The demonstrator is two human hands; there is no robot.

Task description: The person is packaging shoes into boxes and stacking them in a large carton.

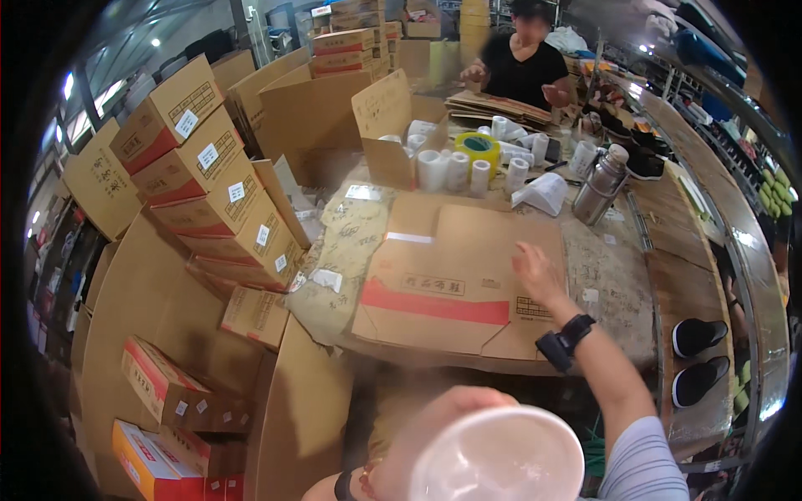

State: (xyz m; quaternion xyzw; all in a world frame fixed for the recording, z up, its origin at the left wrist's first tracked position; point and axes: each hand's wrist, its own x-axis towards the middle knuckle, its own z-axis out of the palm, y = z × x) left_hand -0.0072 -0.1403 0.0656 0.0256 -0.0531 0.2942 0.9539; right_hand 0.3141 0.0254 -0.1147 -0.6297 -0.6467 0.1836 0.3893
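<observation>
- Now the right hand [535,271] lies open and flat on the box [451,280] on the desk [614,275] — steadying it.
- Left hand [418,434] grips a cup [497,459] — next likely needs it set down.

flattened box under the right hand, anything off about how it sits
The flattened box lies skewed on the table, its near edge overhanging the table's front. The right hand rests on its far right corner. No tears or spills show; the left hand holds a translucent cup.
</observation>
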